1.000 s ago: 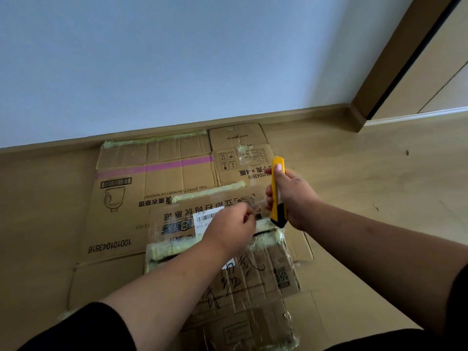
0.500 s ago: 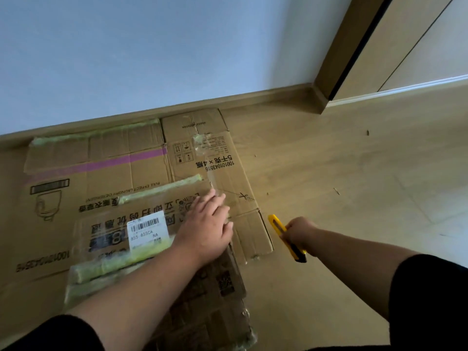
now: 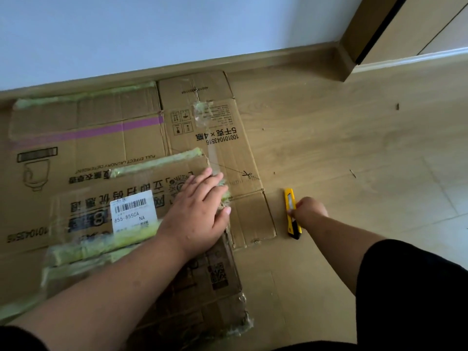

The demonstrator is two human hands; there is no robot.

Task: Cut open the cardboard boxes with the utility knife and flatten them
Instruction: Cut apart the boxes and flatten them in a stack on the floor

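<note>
A stack of flattened brown cardboard boxes, some with greenish tape along their edges, lies on the pale wooden floor against the skirting of the wall. On top sits a smaller flattened brown carton with a white barcode label, and the person's left hand rests palm-down on its right end, fingers straight and spread, touching the board and not curled round anything. To the right, just off the edge of the cardboard, a yellow-and-black plastic utility knife lies along the floor; the right hand is at its side with fingers curled against the handle about midway along, gripping it as far as I can tell, though the fingertips are mostly hidden. The board looks light and stiff across the flutes, yet ready to fold at its creases, and the glossy tape would be slippery, so pressing flat on bare board seems best. The knife is small, light and hard; its handle is the place to take it, well away from the far end where the blade sits.
</note>
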